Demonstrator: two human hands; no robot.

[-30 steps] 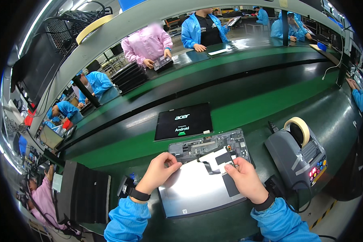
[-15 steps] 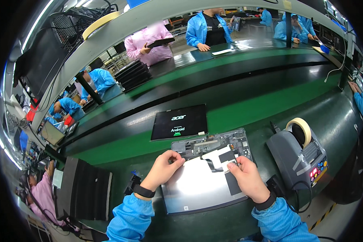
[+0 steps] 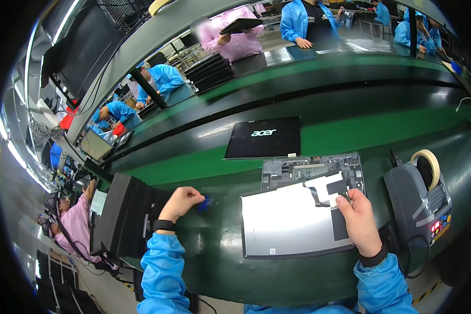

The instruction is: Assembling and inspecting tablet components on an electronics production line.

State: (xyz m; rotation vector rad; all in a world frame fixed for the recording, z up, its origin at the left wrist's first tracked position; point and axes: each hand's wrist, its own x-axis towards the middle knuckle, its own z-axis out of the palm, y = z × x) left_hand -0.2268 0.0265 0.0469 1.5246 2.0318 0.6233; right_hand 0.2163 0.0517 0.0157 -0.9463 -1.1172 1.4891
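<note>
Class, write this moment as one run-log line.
left hand: near blue bits, contact unclear | right hand: touching silver panel | silver panel: overlapping opened device | black screen: showing white lettering

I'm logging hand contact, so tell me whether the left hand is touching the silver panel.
Apart: the head view shows green bench between the left hand and the left edge of the silver panel.

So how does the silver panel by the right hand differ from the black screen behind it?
The silver panel has a bright metallic face; the black screen is dark with white lettering. The right hand touches the silver panel; no hand touches the black screen. Both are flat and roughly rectangular.
</note>
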